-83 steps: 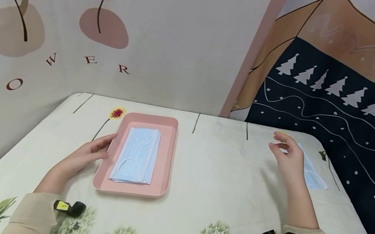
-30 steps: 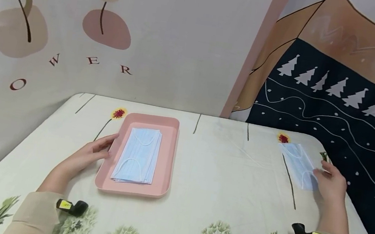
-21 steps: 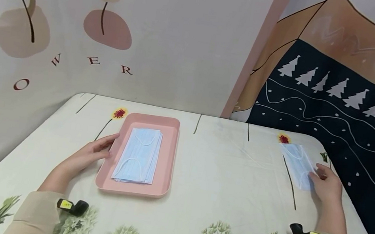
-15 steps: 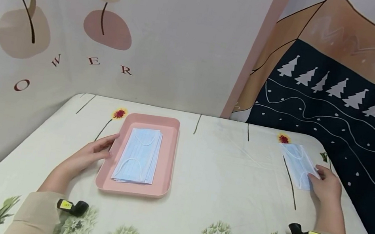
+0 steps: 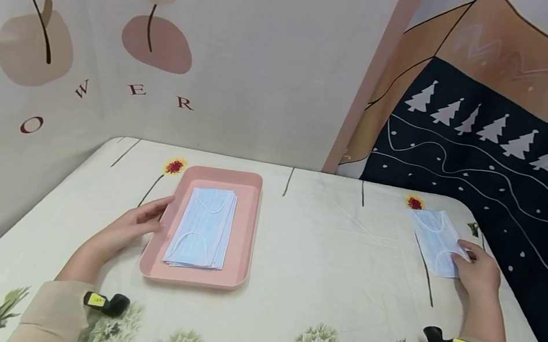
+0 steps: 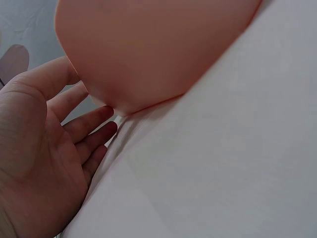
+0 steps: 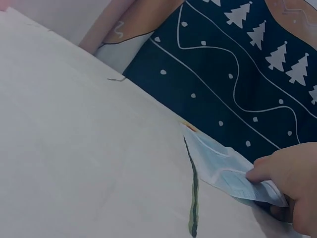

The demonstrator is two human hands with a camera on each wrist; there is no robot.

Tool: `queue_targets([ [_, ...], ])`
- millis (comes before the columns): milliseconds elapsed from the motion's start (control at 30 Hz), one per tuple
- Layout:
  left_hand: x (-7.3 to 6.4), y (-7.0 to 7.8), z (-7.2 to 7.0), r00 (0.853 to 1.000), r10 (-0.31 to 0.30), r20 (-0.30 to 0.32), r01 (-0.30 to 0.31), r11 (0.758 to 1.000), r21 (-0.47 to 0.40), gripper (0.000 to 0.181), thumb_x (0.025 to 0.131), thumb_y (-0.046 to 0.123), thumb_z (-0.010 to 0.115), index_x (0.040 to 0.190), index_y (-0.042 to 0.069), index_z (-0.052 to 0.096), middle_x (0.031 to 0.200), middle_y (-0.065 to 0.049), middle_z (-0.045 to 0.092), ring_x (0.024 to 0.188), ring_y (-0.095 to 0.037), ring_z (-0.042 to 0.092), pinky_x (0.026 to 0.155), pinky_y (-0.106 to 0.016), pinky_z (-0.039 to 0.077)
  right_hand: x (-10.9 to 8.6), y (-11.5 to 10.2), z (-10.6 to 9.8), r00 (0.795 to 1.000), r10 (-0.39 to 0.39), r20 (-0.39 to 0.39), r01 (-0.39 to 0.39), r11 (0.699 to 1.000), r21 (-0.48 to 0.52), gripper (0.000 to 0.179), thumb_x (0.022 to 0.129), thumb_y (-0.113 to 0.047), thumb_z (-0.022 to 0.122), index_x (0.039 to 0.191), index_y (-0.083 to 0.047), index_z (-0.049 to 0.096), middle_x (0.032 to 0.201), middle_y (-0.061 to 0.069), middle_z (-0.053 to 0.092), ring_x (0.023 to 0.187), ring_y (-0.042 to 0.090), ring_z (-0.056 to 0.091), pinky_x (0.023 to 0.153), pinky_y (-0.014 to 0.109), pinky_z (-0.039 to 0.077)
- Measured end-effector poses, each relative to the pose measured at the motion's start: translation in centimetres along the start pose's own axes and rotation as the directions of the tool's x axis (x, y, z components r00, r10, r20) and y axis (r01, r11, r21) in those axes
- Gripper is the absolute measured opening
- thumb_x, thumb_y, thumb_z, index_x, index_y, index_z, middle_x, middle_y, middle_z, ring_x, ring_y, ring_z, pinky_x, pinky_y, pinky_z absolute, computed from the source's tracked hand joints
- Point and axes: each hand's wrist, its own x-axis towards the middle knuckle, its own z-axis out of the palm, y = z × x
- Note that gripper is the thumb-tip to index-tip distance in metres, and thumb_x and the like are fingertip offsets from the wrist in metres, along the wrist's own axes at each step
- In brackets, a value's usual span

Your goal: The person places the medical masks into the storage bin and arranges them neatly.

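My right hand (image 5: 481, 273) pinches the right edge of a single light-blue face mask (image 5: 435, 237) at the far right of the table. In the right wrist view the mask (image 7: 223, 171) has its near edge raised between thumb and fingers, while its far end lies low by the tablecloth. On the left, a pink tray (image 5: 243, 231) holds a neat stack of blue face masks (image 5: 200, 228) with white ear loops. My left hand (image 5: 126, 227) rests against the tray's left side, fingers extended; the left wrist view shows fingertips (image 6: 110, 111) at the tray's outer wall.
A white tablecloth (image 5: 316, 247) printed with flowers covers the table. Behind it hangs a pale flower-printed curtain (image 5: 266, 76), and at the right a dark tree-printed cloth (image 5: 496, 161) borders the table edge. Both sleeves carry small black cameras (image 5: 115, 305).
My right hand has moved right and forward from above the mask to its right edge, and now pinches it, the edge lifting slightly. The left hand and tray have stayed put.
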Motion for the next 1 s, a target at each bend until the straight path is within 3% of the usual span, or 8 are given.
queue_targets([
  [133,0.0,0.0,0.0,1.000,0.004,0.000,-0.004,1.000,-0.001,0.065,0.097,0.015,0.057,0.152,0.007,0.025,0.155,-0.019,0.020,0.141,-0.039,0.012,0.092,-0.004,0.027,0.2,0.2,0.0,1.000,0.014,0.024,-0.016,0.998,0.067,0.045,0.099,-0.014,0.047,0.139,0.005,0.044,0.135,0.034,0.039,0.117,0.047,0.039,0.092,0.054,0.040],
  [233,0.0,0.0,0.0,1.000,0.008,-0.001,-0.008,1.000,-0.001,0.065,0.097,0.015,0.057,0.152,0.007,0.025,0.155,-0.019,0.020,0.141,-0.039,0.012,0.092,-0.004,0.027,0.3,0.2,0.0,0.997,0.059,0.053,-0.065,0.991,0.120,0.045,0.099,-0.014,0.047,0.141,0.002,0.043,0.139,0.031,0.036,0.115,0.042,0.039,0.079,0.037,0.050],
  [333,0.0,-0.1,0.0,1.000,0.010,-0.003,-0.010,1.000,-0.002,0.065,0.097,0.015,0.058,0.152,0.007,0.025,0.155,-0.018,0.020,0.141,-0.038,0.012,0.093,-0.004,0.027,0.3,0.2,0.2,0.990,0.110,0.084,-0.124,0.975,0.184,0.046,0.099,-0.013,0.046,0.143,-0.002,0.042,0.144,0.029,0.032,0.115,0.037,0.037,0.062,0.021,0.049],
  [467,0.1,-0.1,0.0,1.000,0.013,-0.004,-0.013,1.000,-0.005,0.065,0.097,0.015,0.058,0.152,0.007,0.025,0.155,-0.019,0.020,0.141,-0.038,0.012,0.093,-0.004,0.027,0.3,0.0,0.4,0.982,0.143,0.125,-0.174,0.942,0.288,0.048,0.099,-0.010,0.044,0.146,-0.003,0.037,0.152,0.025,0.020,0.120,0.035,0.036,0.064,0.019,0.051],
  [733,0.1,-0.2,0.0,1.000,0.018,-0.003,-0.018,1.000,-0.005,0.064,0.097,0.015,0.058,0.152,0.006,0.025,0.155,-0.019,0.021,0.141,-0.039,0.012,0.093,-0.005,0.027,0.0,-0.9,0.3,0.981,0.137,0.138,-0.182,0.893,0.411,0.050,0.099,-0.006,0.040,0.149,-0.005,0.032,0.158,0.016,0.009,0.121,0.028,0.037,0.068,0.017,0.051],
  [867,0.1,-0.1,0.0,1.000,0.014,-0.004,-0.014,1.000,-0.001,0.064,0.097,0.015,0.058,0.152,0.006,0.025,0.155,-0.019,0.021,0.141,-0.039,0.012,0.093,-0.004,0.027,-0.2,-1.6,0.1,0.979,0.147,0.140,-0.197,0.857,0.477,0.051,0.099,-0.005,0.040,0.150,-0.008,0.033,0.158,0.012,0.008,0.127,0.025,0.034,0.069,0.017,0.051],
  [1000,0.0,-0.1,0.0,1.000,0.009,-0.003,-0.009,1.000,0.005,0.065,0.097,0.015,0.058,0.152,0.006,0.025,0.155,-0.019,0.021,0.141,-0.039,0.013,0.092,-0.004,0.028,-0.5,-2.6,-0.1,0.980,0.142,0.143,-0.200,0.771,0.605,0.051,0.099,-0.002,0.039,0.149,-0.010,0.035,0.158,0.008,0.010,0.127,0.020,0.034,0.067,0.016,0.051],
])
